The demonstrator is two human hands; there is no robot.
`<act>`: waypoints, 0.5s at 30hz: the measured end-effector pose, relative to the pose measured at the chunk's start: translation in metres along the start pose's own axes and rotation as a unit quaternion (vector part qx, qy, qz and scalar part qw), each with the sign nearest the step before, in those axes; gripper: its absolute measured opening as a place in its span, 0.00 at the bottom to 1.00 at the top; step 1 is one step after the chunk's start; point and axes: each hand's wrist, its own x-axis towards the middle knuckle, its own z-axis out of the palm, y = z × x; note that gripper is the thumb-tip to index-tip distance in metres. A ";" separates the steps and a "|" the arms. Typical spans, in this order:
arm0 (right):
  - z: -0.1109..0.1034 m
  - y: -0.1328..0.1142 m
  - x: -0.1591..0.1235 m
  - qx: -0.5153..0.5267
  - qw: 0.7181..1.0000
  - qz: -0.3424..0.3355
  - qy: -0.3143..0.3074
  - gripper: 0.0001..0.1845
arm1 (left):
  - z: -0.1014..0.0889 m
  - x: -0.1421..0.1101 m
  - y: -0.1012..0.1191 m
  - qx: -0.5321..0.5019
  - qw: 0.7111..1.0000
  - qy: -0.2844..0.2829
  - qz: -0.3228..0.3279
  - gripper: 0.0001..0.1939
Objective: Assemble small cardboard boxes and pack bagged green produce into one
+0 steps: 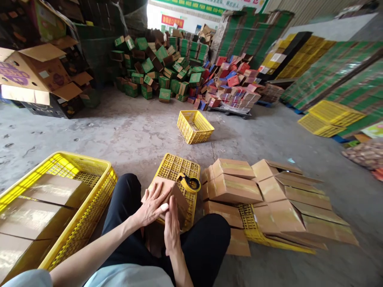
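Between my knees a small cardboard box (179, 196) rests on an upturned yellow crate (176, 163). My left hand (153, 205) lies flat across the box's top, fingers stretched out. Against its near right side my right hand (172, 227) presses with straight fingers, its palm turned inward. Just beyond the box, on the crate, sits a yellow and black tape dispenser (189, 182), touched by neither hand. The underside of the box is hidden by my hands and legs.
On my left a large yellow crate (107, 175) holds taped boxes. Several cardboard boxes (236, 187) are stacked at my right, partly on a yellow crate (249, 223). Ahead stands another yellow crate (196, 129); green boxes (163, 81) and red boxes (230, 81) are heaped behind it.
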 end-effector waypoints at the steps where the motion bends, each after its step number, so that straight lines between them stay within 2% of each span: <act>1: 0.003 -0.001 0.005 0.007 1.000 0.010 0.000 0.31 | -0.001 -0.001 -0.001 0.005 1.000 -0.002 0.006 0.34; 4: 0.012 0.000 0.021 0.020 1.000 0.017 -0.008 0.30 | -0.004 -0.004 -0.011 0.016 1.000 -0.003 0.016 0.35; 7: 0.027 0.014 0.022 0.027 0.999 0.039 -0.014 0.31 | -0.008 -0.008 -0.021 0.017 1.000 -0.002 0.003 0.35; 11: 0.050 0.059 -0.009 0.039 0.991 0.126 -0.005 0.32 | -0.015 -0.011 -0.027 0.006 1.000 -0.020 -0.022 0.36; 15: 0.058 0.108 -0.037 0.087 0.970 0.227 0.030 0.42 | -0.018 -0.010 -0.027 0.003 0.999 -0.030 -0.026 0.36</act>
